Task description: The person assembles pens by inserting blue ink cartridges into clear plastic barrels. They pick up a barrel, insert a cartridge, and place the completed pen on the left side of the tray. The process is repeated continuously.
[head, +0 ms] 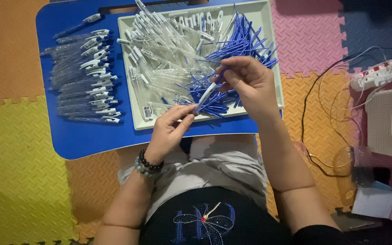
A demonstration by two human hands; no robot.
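- I see my left hand (169,131) pinching the lower tip of a clear pen barrel (204,97), fingers closed on it, just over the near edge of the white tray (134,72).
- My right hand (248,81) pinches the upper end, thumb and fingers closed around a blue refill (219,75) at the barrel's mouth.
- The barrel's long axis runs diagonally, low-left to high-right, spanning both hands; neither is nearer.
- Loose blue refills (246,43) lie behind my right hand, toward the tray's far right corner.
- Finished pens (87,77) sit stacked along the left edge of the blue lap table (87,140).
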